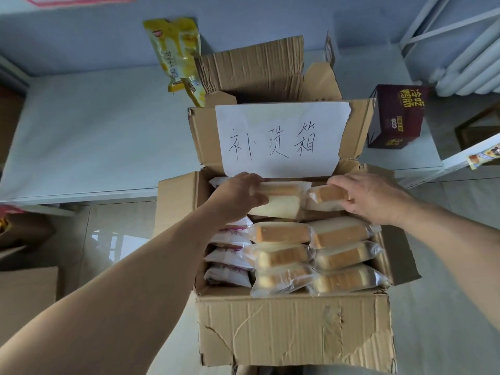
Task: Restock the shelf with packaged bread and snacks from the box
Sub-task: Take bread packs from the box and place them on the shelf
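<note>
An open cardboard box (292, 328) stands in front of me, filled with several clear-wrapped bread packs (281, 232) and white-and-purple snack packs (230, 257) along its left side. At the box's far end my left hand (238, 194) grips one bread pack (281, 200). Beside it my right hand (370, 197) grips another bread pack (324, 197). Both packs sit just above the others. A white paper sign (281, 139) with handwritten characters is fixed to the raised back flap.
A pale shelf board (94, 136) lies behind the box. A yellow snack bag (174, 55) leans at the back, and a dark purple carton (395, 116) stands at right. More cardboard boxes (27, 288) sit on the floor at left. A white radiator (470, 60) is far right.
</note>
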